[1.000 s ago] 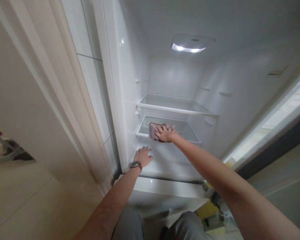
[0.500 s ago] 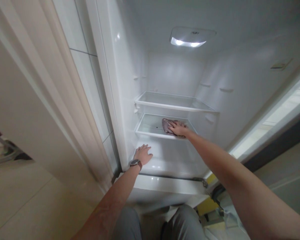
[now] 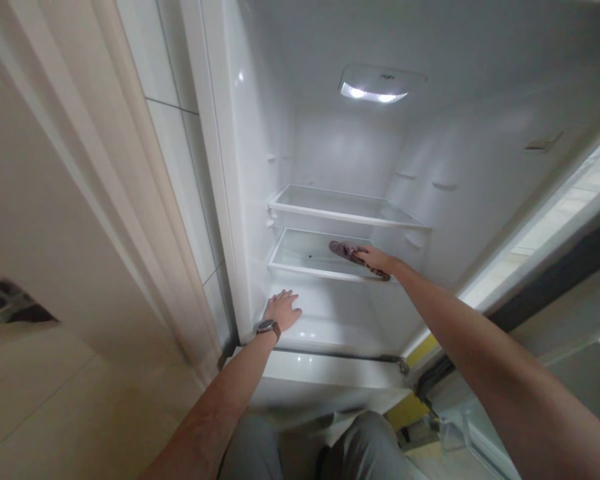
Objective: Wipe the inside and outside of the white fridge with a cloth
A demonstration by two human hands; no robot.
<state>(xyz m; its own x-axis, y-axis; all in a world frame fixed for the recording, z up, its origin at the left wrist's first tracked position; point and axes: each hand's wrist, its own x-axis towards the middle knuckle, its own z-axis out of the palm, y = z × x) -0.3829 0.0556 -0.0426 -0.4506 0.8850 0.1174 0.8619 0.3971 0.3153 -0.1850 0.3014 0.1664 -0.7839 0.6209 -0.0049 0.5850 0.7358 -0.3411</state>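
My right hand [image 3: 379, 258] is closed on a folded greyish-brown cloth [image 3: 345, 251] over the right part of the lower glass shelf [image 3: 300, 251] in a fridge. The cloth's near end hangs by the shelf's front edge. Fingers spread, my left hand [image 3: 283, 309] rests on the fridge's white floor [image 3: 325, 313] near the left wall, holding nothing. A watch [image 3: 269, 327] sits on that wrist. On the lower shelf, left of the cloth, there is a small dark speck [image 3: 310, 256].
An upper glass shelf [image 3: 350, 203] spans the fridge above the cloth. A lit lamp [image 3: 375, 93] is in the ceiling. The open fridge door [image 3: 555, 293] stands at the right, and a door frame [image 3: 145, 173] and tiled wall [image 3: 173, 133] at the left.
My right hand has lifted and turned the cloth, moving slightly right; it lay flat under spread fingers and is now gripped, edge-on. My left hand stays in place.
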